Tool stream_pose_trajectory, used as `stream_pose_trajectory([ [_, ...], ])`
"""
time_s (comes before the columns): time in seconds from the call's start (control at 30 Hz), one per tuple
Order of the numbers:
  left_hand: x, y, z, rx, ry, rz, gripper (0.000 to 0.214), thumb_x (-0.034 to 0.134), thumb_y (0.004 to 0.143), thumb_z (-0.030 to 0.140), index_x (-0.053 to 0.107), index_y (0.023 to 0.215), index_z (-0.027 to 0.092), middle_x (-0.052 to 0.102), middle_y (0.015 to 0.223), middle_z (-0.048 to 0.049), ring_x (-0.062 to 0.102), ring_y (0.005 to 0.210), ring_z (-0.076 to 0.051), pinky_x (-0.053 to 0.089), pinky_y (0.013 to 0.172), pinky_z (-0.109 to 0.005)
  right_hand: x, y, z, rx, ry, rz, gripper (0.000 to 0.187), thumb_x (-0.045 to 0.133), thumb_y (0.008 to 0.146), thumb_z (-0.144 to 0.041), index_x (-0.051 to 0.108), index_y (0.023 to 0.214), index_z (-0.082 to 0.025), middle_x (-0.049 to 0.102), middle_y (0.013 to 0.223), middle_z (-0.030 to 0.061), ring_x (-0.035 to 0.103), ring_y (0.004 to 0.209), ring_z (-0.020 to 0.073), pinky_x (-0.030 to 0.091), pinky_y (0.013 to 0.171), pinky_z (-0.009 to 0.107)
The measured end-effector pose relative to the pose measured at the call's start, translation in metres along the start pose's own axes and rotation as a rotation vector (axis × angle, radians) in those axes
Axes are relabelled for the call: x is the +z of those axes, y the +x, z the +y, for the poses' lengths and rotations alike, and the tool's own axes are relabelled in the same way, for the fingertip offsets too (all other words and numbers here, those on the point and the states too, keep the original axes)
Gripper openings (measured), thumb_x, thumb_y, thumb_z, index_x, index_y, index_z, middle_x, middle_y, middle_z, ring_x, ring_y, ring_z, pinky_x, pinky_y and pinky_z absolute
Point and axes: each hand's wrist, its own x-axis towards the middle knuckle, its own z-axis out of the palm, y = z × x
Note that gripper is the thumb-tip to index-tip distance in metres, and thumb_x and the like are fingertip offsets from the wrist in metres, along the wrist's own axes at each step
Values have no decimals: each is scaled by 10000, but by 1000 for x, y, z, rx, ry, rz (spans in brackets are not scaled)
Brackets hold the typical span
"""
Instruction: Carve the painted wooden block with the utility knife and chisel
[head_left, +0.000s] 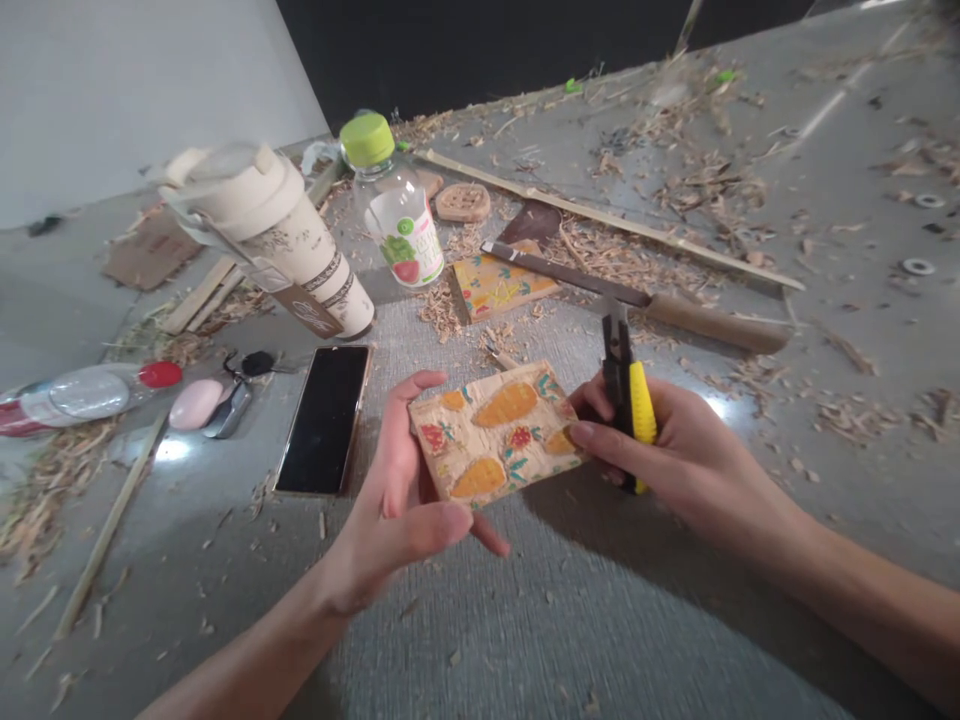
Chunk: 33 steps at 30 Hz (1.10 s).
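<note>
A carved wooden board (506, 435) with painted orange carrot shapes, red fruits and green leaves is held up over the grey table. My left hand (409, 480) grips its left edge, thumb in front and fingers around the back. My right hand (660, 430) is closed around a black and yellow utility knife (643, 410), whose blade end points up and away from me. The thumb of that hand also rests on the board's right edge. Behind the board lies a second painted board (499, 290), partly under a long flat file (570, 270) with a wooden handle.
At the back left stand a cream travel cup (292, 250) and a green-capped bottle (394, 215). A phone (322, 420) lies left of my hands, with a pink oval case (196, 404) and a plastic bottle (90, 392) beyond. Wood shavings and a long strip (615, 225) litter the back.
</note>
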Motion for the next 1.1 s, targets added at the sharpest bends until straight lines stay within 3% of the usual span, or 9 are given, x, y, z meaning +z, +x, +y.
stream_pose_trajectory([
  [0.1, -1, -1, 2, -33, 7, -11, 725, 835, 907, 448, 335, 1425, 361, 560, 1586, -154, 705, 1328, -383, 748, 698, -368, 0, 1, -1, 14, -11, 16, 477, 811, 927, -585, 478, 862, -250, 605, 908, -13, 445, 626, 98, 400, 512, 269],
  [0.27, -2, -1, 2, -26, 43, 15, 709, 831, 902, 473, 349, 1406, 346, 612, 1519, -158, 743, 1241, -355, 746, 710, -404, -1, 3, 1, 13, -13, 43, 473, 812, 921, -593, 487, 870, -253, 632, 937, 1, 485, 630, 107, 441, 510, 268],
  [0.6, -1, -2, -2, 29, -36, 51, 813, 831, 911, 347, 317, 1541, 357, 645, 1453, -123, 781, 1109, -274, 718, 674, -317, 0, 3, -2, -19, -33, 22, 447, 832, 906, -543, 494, 861, -254, 588, 839, -34, 489, 611, 105, 424, 502, 255],
  [0.77, 3, -4, -5, 4, 29, 117, 784, 783, 968, 329, 255, 1542, 413, 665, 1479, -112, 788, 1210, -351, 769, 797, -463, 2, 0, -5, -54, -209, 2, 395, 791, 930, -523, 523, 832, -251, 585, 775, -27, 475, 611, 119, 409, 518, 272],
  [0.97, 10, 0, -8, -12, 139, 282, 473, 652, 1071, 351, 316, 1402, 391, 745, 1261, -65, 845, 975, -305, 771, 611, -430, 6, -4, -8, -93, -414, -41, 331, 715, 980, -491, 550, 817, -255, 596, 719, -19, 517, 636, 146, 410, 544, 289],
  [1.1, 10, 2, -7, -17, 159, 312, 418, 664, 1055, 352, 378, 1361, 347, 753, 1107, -55, 836, 875, -292, 750, 544, -402, 4, -3, -7, -91, -496, -25, 351, 698, 986, -554, 585, 837, -257, 617, 724, -12, 533, 641, 159, 414, 544, 297],
])
